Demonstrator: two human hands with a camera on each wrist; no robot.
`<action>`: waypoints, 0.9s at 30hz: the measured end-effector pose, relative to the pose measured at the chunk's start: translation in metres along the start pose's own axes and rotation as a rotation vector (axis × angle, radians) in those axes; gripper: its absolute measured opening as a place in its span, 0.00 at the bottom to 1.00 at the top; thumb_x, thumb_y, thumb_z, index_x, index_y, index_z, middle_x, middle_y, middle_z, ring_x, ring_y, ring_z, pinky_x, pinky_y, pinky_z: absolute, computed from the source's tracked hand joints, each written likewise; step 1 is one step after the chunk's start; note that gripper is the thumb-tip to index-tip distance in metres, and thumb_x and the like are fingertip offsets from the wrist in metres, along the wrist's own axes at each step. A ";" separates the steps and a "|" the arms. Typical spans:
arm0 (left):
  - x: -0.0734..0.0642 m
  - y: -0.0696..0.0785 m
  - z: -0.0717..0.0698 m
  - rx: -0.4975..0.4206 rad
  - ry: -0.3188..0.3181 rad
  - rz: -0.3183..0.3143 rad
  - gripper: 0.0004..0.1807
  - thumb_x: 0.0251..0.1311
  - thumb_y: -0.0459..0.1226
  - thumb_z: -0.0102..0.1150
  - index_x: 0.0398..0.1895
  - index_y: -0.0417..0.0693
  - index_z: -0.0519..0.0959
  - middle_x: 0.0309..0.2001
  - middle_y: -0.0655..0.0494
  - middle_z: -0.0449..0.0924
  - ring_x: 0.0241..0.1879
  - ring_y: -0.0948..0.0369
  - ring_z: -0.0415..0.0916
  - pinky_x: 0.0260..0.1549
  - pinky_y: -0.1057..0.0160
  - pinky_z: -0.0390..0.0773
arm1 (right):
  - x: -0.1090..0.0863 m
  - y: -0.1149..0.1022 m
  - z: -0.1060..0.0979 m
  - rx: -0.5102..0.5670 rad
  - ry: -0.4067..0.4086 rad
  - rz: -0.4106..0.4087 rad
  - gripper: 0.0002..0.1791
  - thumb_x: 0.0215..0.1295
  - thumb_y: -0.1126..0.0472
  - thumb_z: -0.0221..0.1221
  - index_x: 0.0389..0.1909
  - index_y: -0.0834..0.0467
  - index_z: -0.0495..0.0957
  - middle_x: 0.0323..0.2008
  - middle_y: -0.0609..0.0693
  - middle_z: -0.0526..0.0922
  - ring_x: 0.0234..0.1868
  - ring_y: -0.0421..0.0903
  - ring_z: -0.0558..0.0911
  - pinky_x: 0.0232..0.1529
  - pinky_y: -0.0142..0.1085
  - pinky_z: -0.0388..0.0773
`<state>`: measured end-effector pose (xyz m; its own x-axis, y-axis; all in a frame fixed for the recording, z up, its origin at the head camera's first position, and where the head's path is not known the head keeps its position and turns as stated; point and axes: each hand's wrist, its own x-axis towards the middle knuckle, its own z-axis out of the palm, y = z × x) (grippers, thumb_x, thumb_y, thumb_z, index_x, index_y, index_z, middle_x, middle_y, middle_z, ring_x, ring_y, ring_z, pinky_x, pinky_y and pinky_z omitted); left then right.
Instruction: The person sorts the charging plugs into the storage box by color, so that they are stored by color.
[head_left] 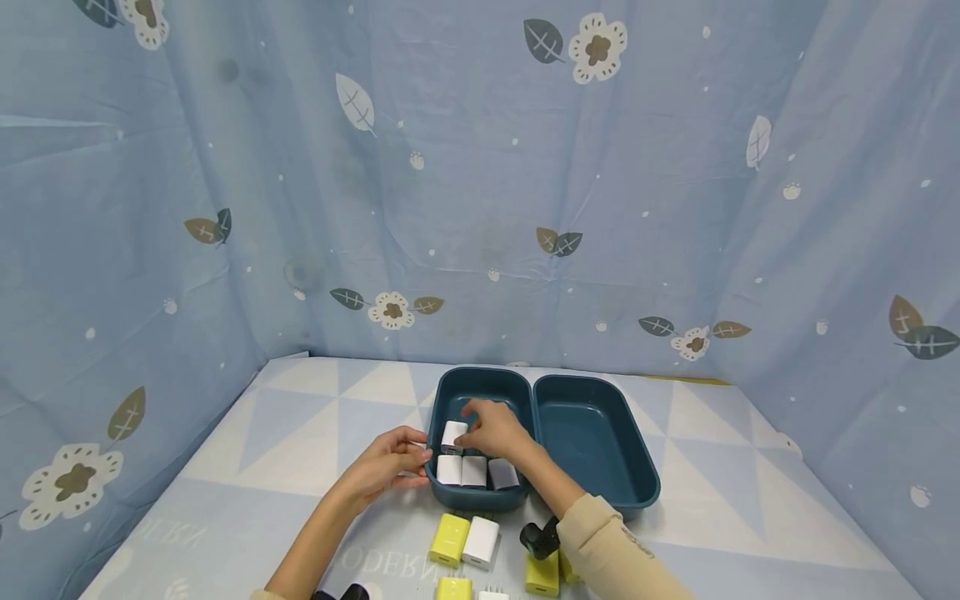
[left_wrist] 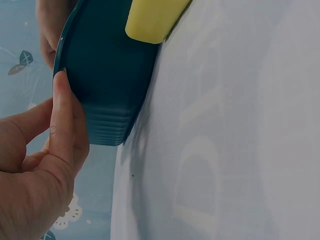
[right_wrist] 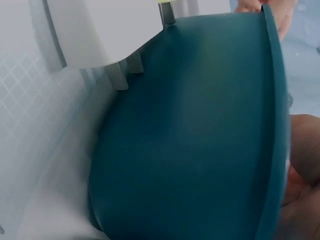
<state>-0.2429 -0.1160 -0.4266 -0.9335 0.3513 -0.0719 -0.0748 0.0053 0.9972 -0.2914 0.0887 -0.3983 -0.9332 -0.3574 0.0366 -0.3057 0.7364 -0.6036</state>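
A dark teal bin (head_left: 480, 500) holds several white and greyish plug chargers (head_left: 450, 470) at its near end. Over its inside, my right hand (head_left: 495, 429) pinches a white charger (head_left: 453, 433) just behind that row. At the left side of the bin, my left hand (head_left: 386, 467) touches the rim with fingers mostly straight. The left wrist view shows a fingertip of the left hand (left_wrist: 57, 135) against the bin's rim (left_wrist: 59, 50). In the right wrist view the bin wall hides most of the right hand (right_wrist: 302, 195).
A second teal bin (head_left: 592, 433) stands against the first on the right. In front lie yellow chargers (head_left: 449, 540) and white chargers (head_left: 481, 543), one showing metal prongs (right_wrist: 117, 77). A patterned cloth covers the table (head_left: 300, 417); a blue floral curtain (head_left: 465, 192) hangs behind.
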 end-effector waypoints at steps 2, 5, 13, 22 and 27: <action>0.000 0.000 -0.001 -0.002 -0.002 0.000 0.24 0.62 0.35 0.56 0.55 0.29 0.62 0.40 0.41 0.73 0.33 0.57 0.76 0.37 0.57 0.82 | -0.002 0.000 -0.001 -0.007 0.004 -0.029 0.27 0.52 0.55 0.68 0.52 0.61 0.74 0.25 0.45 0.78 0.24 0.40 0.75 0.21 0.32 0.75; 0.000 0.000 -0.001 -0.003 -0.003 -0.005 0.25 0.62 0.35 0.57 0.55 0.29 0.62 0.40 0.41 0.73 0.33 0.57 0.76 0.37 0.57 0.82 | -0.007 -0.001 -0.002 -0.007 0.007 -0.070 0.27 0.53 0.54 0.67 0.53 0.61 0.74 0.24 0.44 0.77 0.23 0.39 0.75 0.21 0.31 0.75; 0.001 -0.002 -0.002 0.002 -0.013 0.005 0.24 0.62 0.35 0.57 0.55 0.29 0.63 0.39 0.42 0.73 0.33 0.57 0.77 0.37 0.58 0.82 | -0.031 -0.004 -0.012 -0.027 0.028 -0.169 0.25 0.54 0.52 0.67 0.51 0.57 0.75 0.21 0.40 0.75 0.19 0.38 0.73 0.18 0.30 0.73; 0.000 -0.001 0.000 -0.003 -0.013 0.003 0.23 0.62 0.34 0.57 0.54 0.29 0.63 0.36 0.45 0.74 0.32 0.58 0.77 0.37 0.58 0.82 | -0.065 -0.007 -0.022 -0.010 -0.008 -0.210 0.25 0.55 0.49 0.65 0.52 0.55 0.74 0.23 0.39 0.75 0.20 0.36 0.73 0.19 0.30 0.73; 0.000 -0.001 -0.001 -0.001 -0.014 0.012 0.23 0.62 0.34 0.57 0.54 0.28 0.63 0.35 0.46 0.74 0.32 0.58 0.76 0.36 0.59 0.83 | -0.081 -0.010 -0.025 -0.002 -0.043 -0.226 0.25 0.55 0.49 0.65 0.52 0.53 0.74 0.24 0.37 0.76 0.22 0.37 0.74 0.20 0.29 0.74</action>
<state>-0.2432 -0.1171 -0.4280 -0.9293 0.3645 -0.0599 -0.0644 -0.0002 0.9979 -0.2173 0.1253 -0.3752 -0.8321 -0.5376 0.1364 -0.5062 0.6358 -0.5827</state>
